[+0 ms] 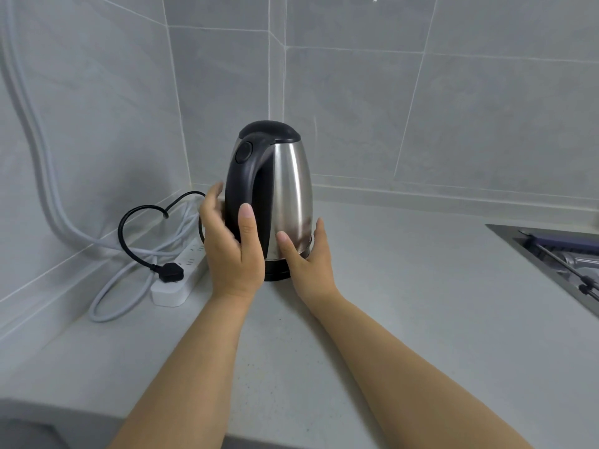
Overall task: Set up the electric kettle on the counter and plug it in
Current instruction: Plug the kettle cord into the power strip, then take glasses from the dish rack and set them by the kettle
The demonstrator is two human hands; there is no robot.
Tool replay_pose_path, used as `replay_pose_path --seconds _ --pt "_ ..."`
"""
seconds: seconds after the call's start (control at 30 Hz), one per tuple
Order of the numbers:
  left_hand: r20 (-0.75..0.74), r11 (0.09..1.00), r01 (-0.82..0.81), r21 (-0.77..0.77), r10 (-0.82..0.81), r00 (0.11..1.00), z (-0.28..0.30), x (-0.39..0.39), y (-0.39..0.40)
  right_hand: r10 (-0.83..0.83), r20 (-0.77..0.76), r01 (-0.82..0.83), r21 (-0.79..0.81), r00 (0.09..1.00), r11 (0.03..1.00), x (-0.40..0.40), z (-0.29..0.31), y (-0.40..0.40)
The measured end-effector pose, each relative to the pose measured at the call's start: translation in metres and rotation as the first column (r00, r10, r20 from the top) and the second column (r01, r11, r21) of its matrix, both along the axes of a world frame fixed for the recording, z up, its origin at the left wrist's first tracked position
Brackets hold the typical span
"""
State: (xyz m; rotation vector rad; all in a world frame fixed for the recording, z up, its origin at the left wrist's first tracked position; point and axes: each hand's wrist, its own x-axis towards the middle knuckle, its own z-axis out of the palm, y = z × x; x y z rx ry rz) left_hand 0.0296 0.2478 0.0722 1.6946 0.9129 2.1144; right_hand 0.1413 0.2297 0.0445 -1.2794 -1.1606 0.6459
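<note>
A stainless steel electric kettle (288,189) with a black lid and handle stands upright on its black base (275,273), in the counter's corner. My left hand (231,254) wraps the lower handle side, thumb in front and fingers behind. My right hand (311,257) cups the lower right of the steel body, just above the base. The kettle's black cord (129,222) loops left to a black plug (171,272), which sits in a white power strip (171,293) beside the kettle.
The pale counter (421,303) meets grey tiled walls at the back and left. White cables (48,176) run down the left wall to the strip and coil on the counter. A steel sink (551,251) with a rack is sunk in at the right edge.
</note>
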Motion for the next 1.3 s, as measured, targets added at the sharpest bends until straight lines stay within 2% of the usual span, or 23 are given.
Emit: replay_pose_path --seconds 0.1,0.2,0.27,0.5,0.63,0.73,0.9,1.07,1.3 --pt "0.034 0.994 -0.077 0.08 0.074 0.997 -0.001 -0.003 -0.002 -0.052 0.047 0.05 0.044 0.998 0.998 -0.003 0.001 -0.006" --pt "-0.002 0.919 -0.326 0.22 0.334 0.942 -0.003 -0.004 -0.003 -0.102 0.067 0.095 0.102 0.993 0.99 0.0 0.0 -0.012" --pt "-0.055 0.862 -0.395 0.318 0.433 0.9 -0.006 0.001 -0.007 -0.15 0.129 0.132 0.137 0.98 0.982 0.002 0.0 -0.018" --pt "-0.288 0.848 -0.2 0.492 0.375 0.881 -0.016 0.033 -0.033 -0.226 0.219 0.178 0.219 0.949 0.959 0.016 0.0 -0.037" --pt "-0.494 0.933 -0.005 0.359 0.194 0.847 -0.023 0.042 -0.045 -0.306 0.194 0.254 0.25 0.932 0.934 0.038 -0.003 -0.05" --pt "-0.595 0.969 0.069 0.237 0.089 0.799 -0.027 0.047 -0.05 -0.367 0.176 0.322 0.24 0.913 0.916 0.059 -0.004 -0.061" --pt "-0.528 0.989 0.106 0.102 -0.036 0.848 -0.029 0.065 -0.07 -0.37 0.172 0.337 0.195 0.913 0.921 0.086 -0.005 -0.077" --pt "-0.567 0.986 0.149 0.068 -0.085 0.819 -0.03 0.09 -0.087 -0.368 0.253 0.324 0.2 0.894 0.925 0.107 -0.005 -0.09" --pt "-0.571 0.976 0.207 -0.072 -0.211 0.793 -0.031 0.129 -0.105 -0.428 0.243 0.407 0.132 0.87 0.904 0.164 -0.002 -0.121"
